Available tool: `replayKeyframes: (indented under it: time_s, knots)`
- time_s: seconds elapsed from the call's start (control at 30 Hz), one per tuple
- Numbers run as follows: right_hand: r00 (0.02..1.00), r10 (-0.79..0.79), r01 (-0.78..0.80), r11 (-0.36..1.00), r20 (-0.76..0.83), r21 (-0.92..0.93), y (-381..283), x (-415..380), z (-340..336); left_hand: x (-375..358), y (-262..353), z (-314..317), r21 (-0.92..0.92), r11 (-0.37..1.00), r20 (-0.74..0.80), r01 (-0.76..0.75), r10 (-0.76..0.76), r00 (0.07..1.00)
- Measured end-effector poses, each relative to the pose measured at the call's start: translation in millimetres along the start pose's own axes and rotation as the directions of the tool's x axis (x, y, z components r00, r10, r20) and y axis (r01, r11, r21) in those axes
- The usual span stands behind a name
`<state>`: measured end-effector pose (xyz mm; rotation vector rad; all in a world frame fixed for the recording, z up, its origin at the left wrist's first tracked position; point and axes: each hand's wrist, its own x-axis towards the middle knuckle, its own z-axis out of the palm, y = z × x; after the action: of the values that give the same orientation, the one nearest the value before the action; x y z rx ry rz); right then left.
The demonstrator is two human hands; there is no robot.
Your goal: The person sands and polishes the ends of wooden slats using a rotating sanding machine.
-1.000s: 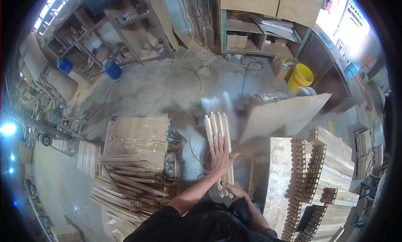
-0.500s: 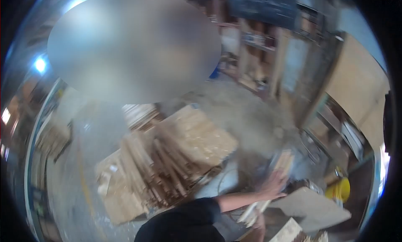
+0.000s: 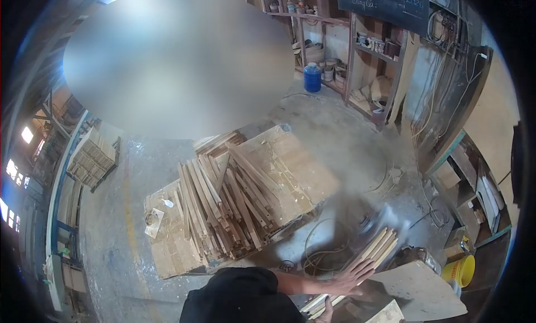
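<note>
A bundle of pale wooden strips (image 3: 381, 246) slants across the lower right of the head view. My left hand (image 3: 353, 278) lies over the strips with its fingers stretched out, and the arm reaches in from a black sleeve. Lower down, near the bottom edge, my right hand (image 3: 325, 312) wraps round the near end of the same bundle, its fingers partly hidden. To the left, many darker wooden sticks (image 3: 223, 211) are heaped on a large board-topped stand (image 3: 298, 172).
Beside the bundle is a grey-brown board (image 3: 430, 295), with a yellow bucket (image 3: 464, 271) behind it. A hose (image 3: 318, 258) coils on the floor. Shelves (image 3: 352, 60), a blue container (image 3: 312, 78) and a stacked pallet (image 3: 92, 158) stand farther off. A blurred oval hides the upper left.
The view has shifted and become sharper, so the stick heap appears farther right. My left hand has moved slightly down and left in the frame, its fingers still stretched over the bundle.
</note>
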<state>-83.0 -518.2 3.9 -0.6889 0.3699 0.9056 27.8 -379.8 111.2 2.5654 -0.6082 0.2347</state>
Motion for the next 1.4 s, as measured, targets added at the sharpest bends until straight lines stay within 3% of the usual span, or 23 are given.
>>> replayKeyframes:
  time_s: [0.1, 0.13, 0.17, 0.2, 0.23, 0.27, 0.3, 0.33, 0.37, 0.4, 0.43, 0.5, 0.7, 0.83, 0.87, 0.97, 1.07, 1.2, 1.23, 1.3, 1.4]
  knots:
    - [0.992, -0.125, 0.122, 0.989, -0.024, -0.088, -20.2, 10.9, 6.9, 23.8, -13.6, 9.6, 0.025, 1.000, -0.131, -0.017, 0.021, 0.991]
    - [0.985, -0.171, 0.171, 0.975, 0.006, -0.145, -40.2, 30.3, -2.0, 47.9, -30.7, 19.1, 0.118, 0.993, -0.144, 0.013, 0.004, 0.990]
    - [0.976, -0.202, 0.189, 0.973, -0.087, -0.136, -80.3, 19.8, 67.2, 77.5, -49.8, 35.0, 0.192, 0.981, -0.144, 0.020, 0.008, 0.990]
    - [0.981, -0.183, 0.194, 0.950, 0.069, -0.243, -111.3, 35.0, 49.9, 105.3, -59.1, 37.1, 0.211, 0.975, -0.328, 0.069, 0.004, 0.945]
    - [0.980, -0.195, 0.198, 0.945, 0.036, -0.261, -141.2, 41.2, 69.9, 129.9, -60.6, -22.1, 0.062, 0.998, -0.151, 0.029, -0.019, 0.988]
    - [0.980, -0.192, 0.173, 0.945, -0.044, -0.278, -163.9, 44.3, 87.5, 155.7, -77.6, -0.8, 0.123, 0.990, -0.187, 0.066, -0.042, 0.982]
    - [0.973, -0.181, 0.133, 0.947, -0.145, -0.293, -179.6, 41.5, 102.7, 163.3, -68.8, -18.5, 0.046, 0.996, -0.264, 0.075, -0.060, 0.963]
    - [0.955, -0.183, 0.096, 0.936, -0.235, -0.340, -188.8, 36.9, 111.7, 172.9, -74.0, -16.3, 0.049, 0.993, -0.191, 0.105, -0.094, 0.977]
    - [0.940, -0.168, 0.016, 0.892, -0.298, -0.451, -189.0, 34.9, 104.6, 171.4, -72.9, -20.1, 0.050, 0.994, -0.146, 0.101, -0.093, 0.985]
    - [0.893, -0.286, -0.020, 0.746, -0.346, -0.666, -182.5, 36.0, 103.8, 166.1, -72.8, -15.3, 0.147, 0.985, -0.126, 0.095, -0.077, 0.989]
    - [0.946, -0.229, 0.025, 0.759, -0.230, -0.650, -162.7, 62.4, 57.8, 162.8, -72.3, -10.1, 0.248, 0.964, -0.116, 0.096, -0.069, 0.991]
    - [0.901, -0.355, 0.092, 0.717, -0.249, -0.691, -117.8, 68.4, 30.8, 144.1, -59.2, -7.6, 0.205, 0.976, -0.026, 0.072, -0.068, 0.997]
    - [0.885, -0.162, -0.192, 0.726, -0.436, -0.660, -75.1, 0.1, 45.6, 71.7, -23.3, 13.9, 0.161, 0.986, 0.089, 0.038, -0.053, 0.995]
    - [0.886, -0.123, -0.178, 0.799, -0.446, -0.574, -21.8, -12.4, 15.4, 23.5, -3.3, 27.3, 0.119, 0.992, 0.177, 0.038, -0.059, 0.983]
    - [0.868, -0.045, -0.264, 0.802, -0.494, -0.536, -23.8, -31.5, 22.8, 12.2, 1.4, 31.7, 0.116, 0.992, 0.194, 0.044, -0.066, 0.979]
    - [0.899, -0.021, -0.247, 0.802, -0.438, -0.544, 24.7, -26.3, -5.6, -13.8, 6.7, 36.5, 0.106, 0.992, 0.241, 0.066, -0.090, 0.966]
    - [0.906, -0.098, -0.193, 0.771, -0.412, -0.607, 34.1, -9.2, -8.1, -10.3, 1.8, 33.8, 0.142, 0.988, 0.228, 0.060, -0.091, 0.969]
    - [0.998, -0.007, -0.015, 0.947, -0.067, -0.321, -69.7, 47.1, -2.5, 96.7, -24.3, -0.2, 0.212, 0.976, 0.011, -0.041, 0.040, 0.999]
    - [0.999, 0.005, 0.006, 0.975, 0.047, -0.220, -103.9, 54.2, 8.7, 130.5, -33.7, -7.9, 0.263, 0.962, -0.025, -0.078, 0.088, 0.996]
    - [0.956, 0.020, -0.020, 1.000, 0.293, -0.002, -165.0, 61.5, 33.4, 180.9, -52.6, -10.9, 0.228, 0.973, -0.010, -0.036, 0.039, 0.999]
    - [0.975, -0.028, 0.026, 1.000, 0.221, 0.009, -182.4, 68.8, 42.6, 192.7, -61.2, -4.5, 0.281, 0.960, -0.008, 0.011, -0.010, 1.000]
